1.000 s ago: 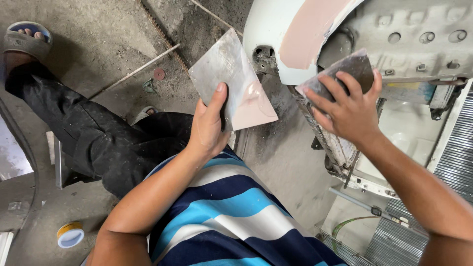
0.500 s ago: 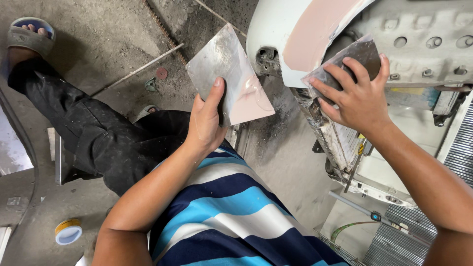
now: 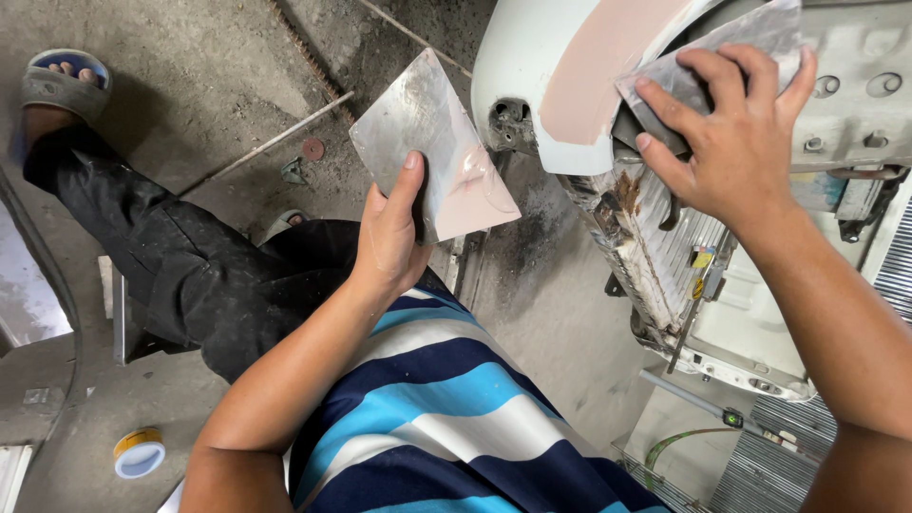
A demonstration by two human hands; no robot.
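A metal mixing board [image 3: 432, 147], smeared pink, was clasped in the left hand [image 3: 389, 237] beside the white car panel [image 3: 532, 85]; a spreader [image 3: 703, 57] was pressed by the right hand [image 3: 736, 142] against its partly filled pink patch [image 3: 603, 66].

I saw the left hand [image 3: 391, 237] gripping a flat metal plate [image 3: 427, 142] smeared with pink filler at its lower corner. The right hand [image 3: 736, 133] pressed a grey spreader [image 3: 722, 47] against the white car panel [image 3: 541, 85], beside a pink filler patch [image 3: 603, 66]. A tape roll [image 3: 139, 452] lay on the concrete floor [image 3: 190, 95].
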